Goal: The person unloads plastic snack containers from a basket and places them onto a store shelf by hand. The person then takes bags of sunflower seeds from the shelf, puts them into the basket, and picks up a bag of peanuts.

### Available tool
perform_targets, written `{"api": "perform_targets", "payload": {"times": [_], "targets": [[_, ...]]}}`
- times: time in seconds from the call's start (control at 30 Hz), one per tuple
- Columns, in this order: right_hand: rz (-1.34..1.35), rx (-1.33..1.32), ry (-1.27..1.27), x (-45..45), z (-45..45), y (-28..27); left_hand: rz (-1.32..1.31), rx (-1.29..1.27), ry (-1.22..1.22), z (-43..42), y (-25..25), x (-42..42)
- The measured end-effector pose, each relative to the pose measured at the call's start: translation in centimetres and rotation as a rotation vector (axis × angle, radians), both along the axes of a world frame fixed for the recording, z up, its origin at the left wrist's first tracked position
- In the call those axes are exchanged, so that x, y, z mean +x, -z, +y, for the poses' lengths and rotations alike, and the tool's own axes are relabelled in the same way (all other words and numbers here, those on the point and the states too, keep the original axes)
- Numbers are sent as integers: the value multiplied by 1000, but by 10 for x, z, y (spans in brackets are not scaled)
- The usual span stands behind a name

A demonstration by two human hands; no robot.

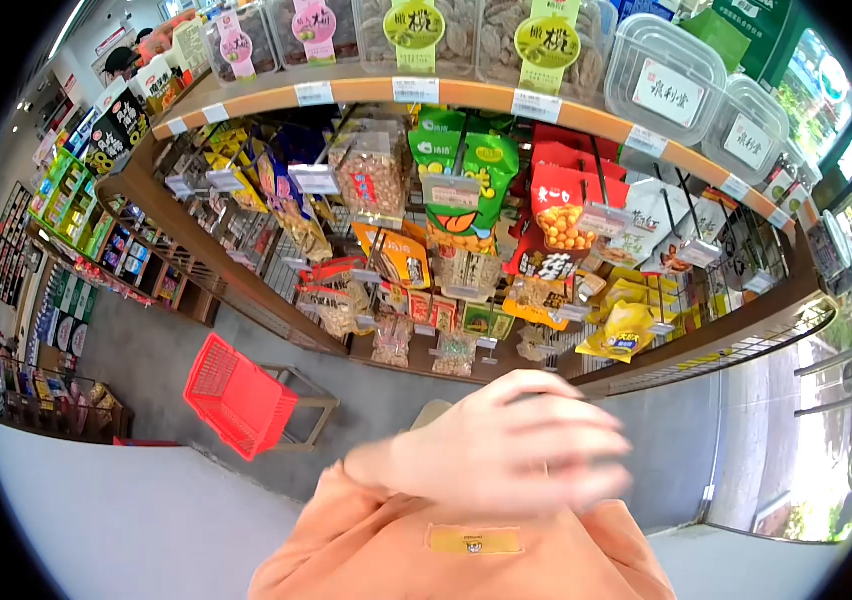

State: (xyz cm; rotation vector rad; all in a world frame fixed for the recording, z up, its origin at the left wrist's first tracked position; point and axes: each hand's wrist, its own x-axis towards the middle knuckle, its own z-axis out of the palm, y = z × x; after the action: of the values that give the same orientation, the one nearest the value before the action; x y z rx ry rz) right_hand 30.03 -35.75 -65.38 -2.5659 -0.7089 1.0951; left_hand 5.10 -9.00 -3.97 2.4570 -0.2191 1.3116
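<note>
My left hand is in front of my chest, reaching across from the orange sleeve with its back toward the camera. Motion smears its fingers, which point right, so what they hold, if anything, cannot be made out. Behind it, my right hand is hidden or merges with it; only the right sleeve shows clearly. Beyond the hands hang snack packets on a rack, among them a green bag, a red bag, an orange bag and yellow bags.
A wooden shelf edge with price tags curves above the rack, bearing clear plastic boxes. On the left, a red basket rests on a low stand above the grey floor. Other stocked shelves and a window flank the rack.
</note>
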Motion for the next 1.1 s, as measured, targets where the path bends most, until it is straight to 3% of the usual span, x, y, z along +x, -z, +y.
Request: {"api": "perform_targets", "payload": {"times": [0.07, 0.23, 0.5, 0.67, 0.83, 0.93, 1.1], "targets": [[23, -53, 63, -4, -13, 5, -246, 100, -72, -7, -38, 1], [45, -58, 271, -16, -22, -20, -464, 110, -67, -28, -52, 0], [28, -28, 432, -26, -30, -17, -502, 85, 64, -49, -48, 24], [-27, 161, 481, -16, -30, 6, -496, 85, 90, -54, -44, 21], [34, 93, 496, -25, -8, -64, -510, 82, -8, -38, -51, 16], [71, 32, 482, -25, -17, -42, -513, 80, -19, -40, -50, 17], [84, 31, 477, -34, -12, -71, -529, 67, 9, -54, -43, 18]]}}
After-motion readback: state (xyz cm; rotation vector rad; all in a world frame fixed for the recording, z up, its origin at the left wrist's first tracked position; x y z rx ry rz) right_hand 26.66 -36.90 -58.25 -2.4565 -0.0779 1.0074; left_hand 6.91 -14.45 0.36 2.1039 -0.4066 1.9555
